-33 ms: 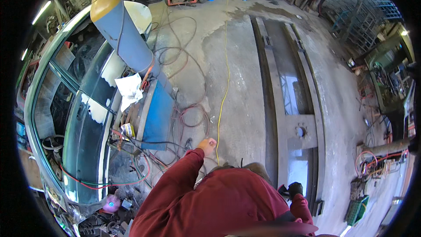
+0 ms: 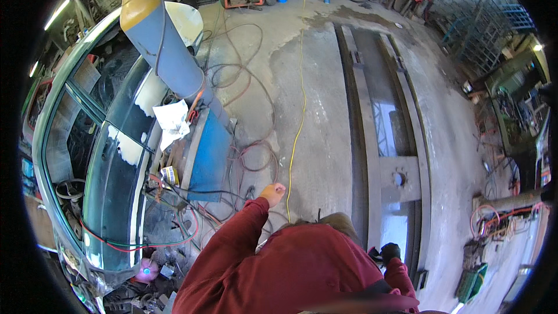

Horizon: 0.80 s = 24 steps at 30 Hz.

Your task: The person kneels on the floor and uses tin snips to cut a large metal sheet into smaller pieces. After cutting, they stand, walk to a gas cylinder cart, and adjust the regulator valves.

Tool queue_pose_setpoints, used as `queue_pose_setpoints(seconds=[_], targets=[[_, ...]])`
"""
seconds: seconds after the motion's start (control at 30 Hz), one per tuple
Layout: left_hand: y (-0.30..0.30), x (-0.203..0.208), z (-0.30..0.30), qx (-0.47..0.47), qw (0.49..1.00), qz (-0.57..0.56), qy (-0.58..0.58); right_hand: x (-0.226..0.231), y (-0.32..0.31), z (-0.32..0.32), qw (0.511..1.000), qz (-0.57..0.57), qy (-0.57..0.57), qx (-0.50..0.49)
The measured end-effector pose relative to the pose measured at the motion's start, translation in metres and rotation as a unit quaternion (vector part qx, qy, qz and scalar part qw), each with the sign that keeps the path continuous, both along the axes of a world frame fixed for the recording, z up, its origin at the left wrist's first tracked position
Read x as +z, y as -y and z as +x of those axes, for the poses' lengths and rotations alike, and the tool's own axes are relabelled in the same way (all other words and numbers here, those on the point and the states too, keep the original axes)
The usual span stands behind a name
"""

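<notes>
My left hand point(image 2: 272, 193) is bare, held in front of my body in a dark red sleeve. Its fingers are curled in and nothing shows in them. Just right of it, a yellow cable point(image 2: 301, 116) runs along the concrete floor. My right hand point(image 2: 390, 252) wears a black glove and hangs low at my right side, over the floor channel. The gloved fingers look closed beside a dark object point(image 2: 375, 255), partly hidden by my body, whose kind I cannot make out.
On the left stand a dark green car body point(image 2: 119, 163) with pale patches, a tall grey gas cylinder point(image 2: 160, 46) with a yellow top, and a blue box point(image 2: 208, 160). Hoses point(image 2: 256, 145) loop over the floor. Metal rails point(image 2: 366, 116) border a long recess on the right.
The whole view has shifted very slightly. Both hands keep the same place and shape.
</notes>
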<state>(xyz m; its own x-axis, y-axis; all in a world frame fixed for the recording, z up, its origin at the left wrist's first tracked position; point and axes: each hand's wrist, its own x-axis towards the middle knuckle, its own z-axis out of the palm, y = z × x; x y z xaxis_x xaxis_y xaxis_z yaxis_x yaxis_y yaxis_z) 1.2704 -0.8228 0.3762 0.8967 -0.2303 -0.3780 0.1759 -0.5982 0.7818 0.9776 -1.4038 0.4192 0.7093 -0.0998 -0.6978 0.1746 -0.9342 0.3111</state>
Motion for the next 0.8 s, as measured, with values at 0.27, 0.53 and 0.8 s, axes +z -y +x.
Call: queue_pose_setpoints(seconds=[0.27,0.53,0.8], targets=[[-0.08,-0.052,0.054,0.113,0.978,0.165,-0.059,-0.028,0.028,0.259,0.982,0.097,-0.053,0.156],[-0.111,-0.028,0.106,0.031,0.937,0.245,-0.248,-0.074,0.039,0.644,0.953,0.114,-0.041,0.279],[-0.076,0.026,0.341,0.344,0.922,0.065,-0.168,0.022,-0.117,1.019,0.898,0.388,0.162,-0.131]])
